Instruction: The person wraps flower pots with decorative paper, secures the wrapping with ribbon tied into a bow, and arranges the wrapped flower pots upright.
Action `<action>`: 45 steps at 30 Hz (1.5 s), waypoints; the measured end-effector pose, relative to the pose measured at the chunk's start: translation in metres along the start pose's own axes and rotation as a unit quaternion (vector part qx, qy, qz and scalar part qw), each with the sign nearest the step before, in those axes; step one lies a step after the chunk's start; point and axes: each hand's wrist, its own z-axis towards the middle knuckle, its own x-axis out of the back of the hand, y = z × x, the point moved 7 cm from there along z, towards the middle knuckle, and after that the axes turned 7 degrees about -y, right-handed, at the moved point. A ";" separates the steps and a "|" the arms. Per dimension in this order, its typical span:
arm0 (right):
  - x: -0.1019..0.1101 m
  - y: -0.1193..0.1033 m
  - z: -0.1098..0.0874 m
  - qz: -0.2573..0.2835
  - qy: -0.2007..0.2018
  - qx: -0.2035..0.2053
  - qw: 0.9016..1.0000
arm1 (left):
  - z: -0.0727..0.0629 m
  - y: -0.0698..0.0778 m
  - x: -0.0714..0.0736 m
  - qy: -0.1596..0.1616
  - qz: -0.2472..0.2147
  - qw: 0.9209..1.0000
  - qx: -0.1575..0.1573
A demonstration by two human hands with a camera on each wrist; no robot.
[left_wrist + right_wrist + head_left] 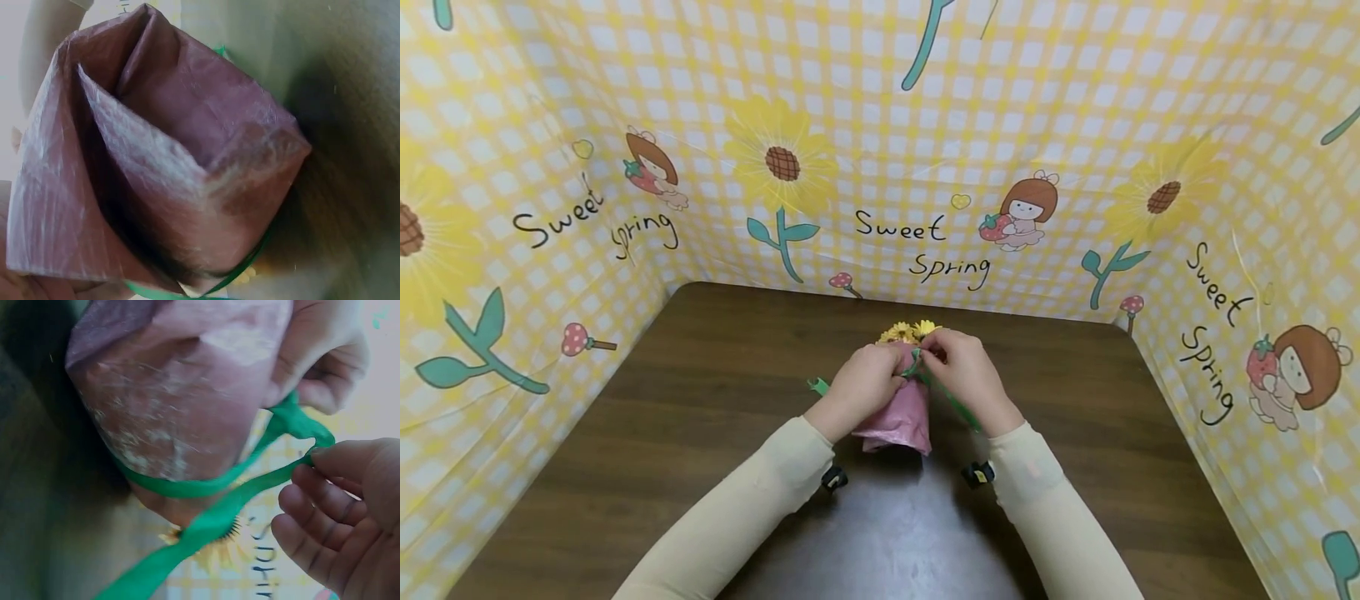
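Note:
A small bouquet of yellow flowers [898,333] lies on the table in pink wrapping paper [901,417], its blooms pointing away from me. Green ribbon [187,487] circles the wrap just below the blooms. My left hand [867,379] is against the wrap's left side, its curled fingers gripping the ribbon where it bunches, as the right wrist view shows. With thumb and forefinger, my right hand [350,506] pinches a loop of that ribbon; its other fingers are loosely curled. In the left wrist view the wrap's folded open bottom [200,187] hides most of the left hand.
One ribbon tail [818,386] sticks out left of the bouquet, and another [962,412] trails down under the right hand. The brown wooden table [715,358] is enclosed by a yellow checked cloth [887,167] with printed flowers. Black wrist cameras [834,478] hang below both wrists.

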 end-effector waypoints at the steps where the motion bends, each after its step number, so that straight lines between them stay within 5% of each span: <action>1: -0.004 0.003 0.002 0.013 -0.008 -0.009 1.000 | 0.000 0.000 0.000 0.004 0.001 1.000 -0.003; 7: -0.029 0.018 0.003 0.054 -0.077 -0.040 0.995 | -0.001 0.001 0.003 0.007 -0.013 1.000 -0.024; 14: -0.033 0.011 -0.003 0.043 -0.100 0.003 0.994 | -0.001 -0.003 0.007 0.000 -0.022 0.999 -0.023; 22: -0.039 0.008 -0.006 0.097 -0.162 0.017 0.982 | 0.005 -0.010 0.009 -0.004 0.004 1.000 -0.002; 33: -0.044 0.010 0.003 0.053 -0.127 -0.029 0.990 | 0.007 -0.007 0.007 -0.008 0.004 1.000 0.000; 42: -0.027 -0.001 -0.009 -0.074 -0.083 -0.086 0.990 | 0.006 -0.008 0.008 -0.006 0.015 1.000 0.004; 45: -0.022 -0.002 -0.013 -0.075 -0.070 -0.100 0.990 | 0.005 -0.010 0.008 -0.007 0.013 1.000 0.008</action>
